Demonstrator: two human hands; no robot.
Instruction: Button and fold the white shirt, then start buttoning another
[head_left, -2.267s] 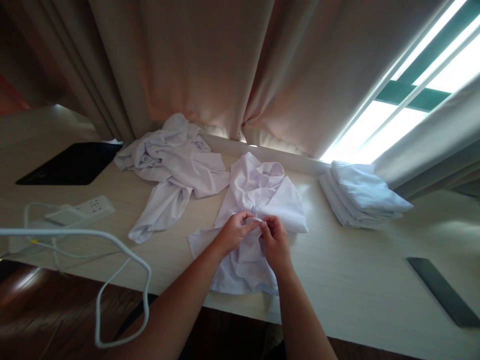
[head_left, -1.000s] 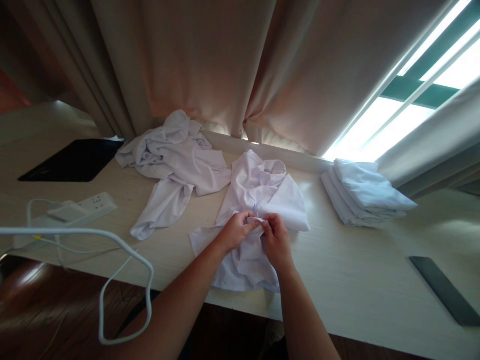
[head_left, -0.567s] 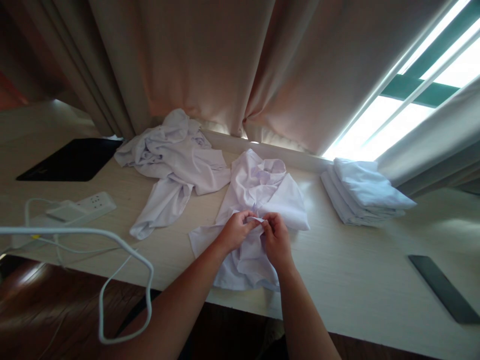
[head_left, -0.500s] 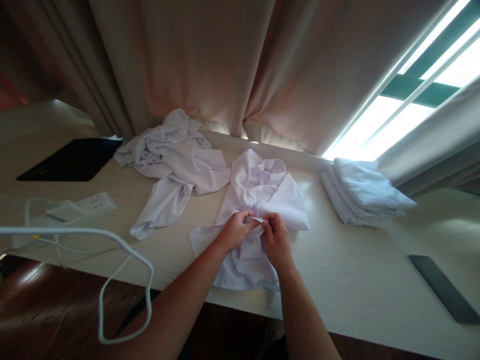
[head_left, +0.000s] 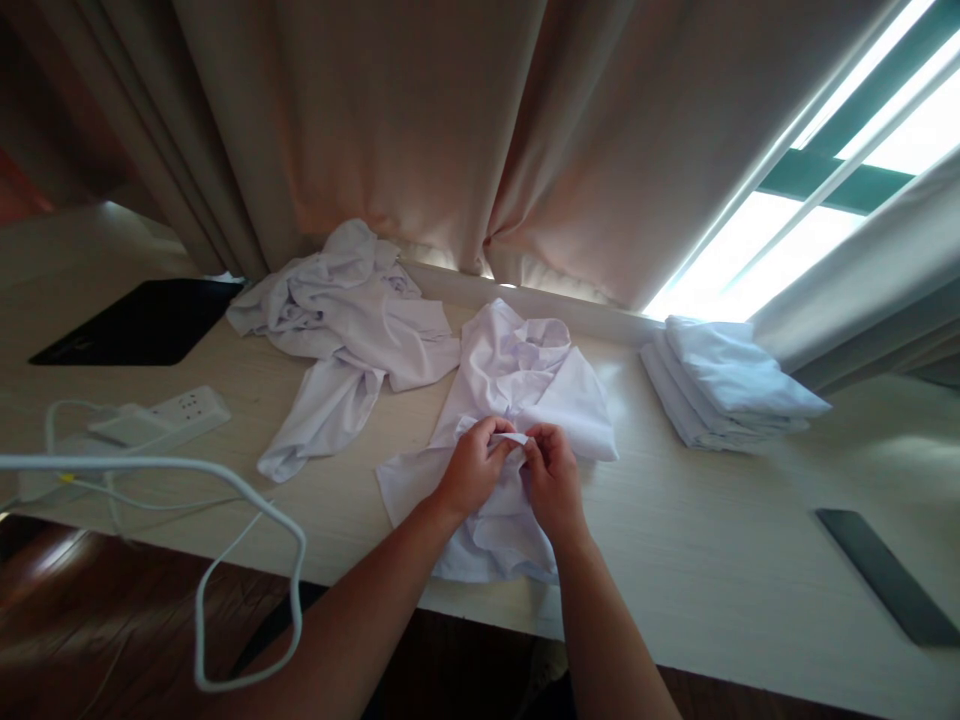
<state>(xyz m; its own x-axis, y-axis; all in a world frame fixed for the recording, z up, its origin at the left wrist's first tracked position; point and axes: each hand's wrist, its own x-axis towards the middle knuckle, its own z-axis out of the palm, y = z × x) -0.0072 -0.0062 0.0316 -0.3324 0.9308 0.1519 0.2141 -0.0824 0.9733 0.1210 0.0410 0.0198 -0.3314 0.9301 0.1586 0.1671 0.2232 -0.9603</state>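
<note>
A white shirt (head_left: 572, 405) lies on the table in front of me, its collar toward the curtain and its lower hem near the table's front edge. My left hand (head_left: 480, 465) pinches the front edge of the shirt around its middle. Close beside it, my right hand (head_left: 553, 478) grips the same strip of cloth between thumb and fingers. A small fold of fabric shows between the two hands. Whether a button is under the fingertips cannot be made out.
Left of the shirt lies a crumpled heap of white clothes (head_left: 352, 310). A stack of folded white clothes (head_left: 735, 385) sits at the right. Also around are a black mat (head_left: 142, 322), a power strip (head_left: 187, 408), a looping white cable (head_left: 255, 485) and a dark flat object (head_left: 889, 577).
Both hands keep hold of the shirt's front edge at nearly the same place. My left hand and forearm have shifted very slightly; the clothes lie as before.
</note>
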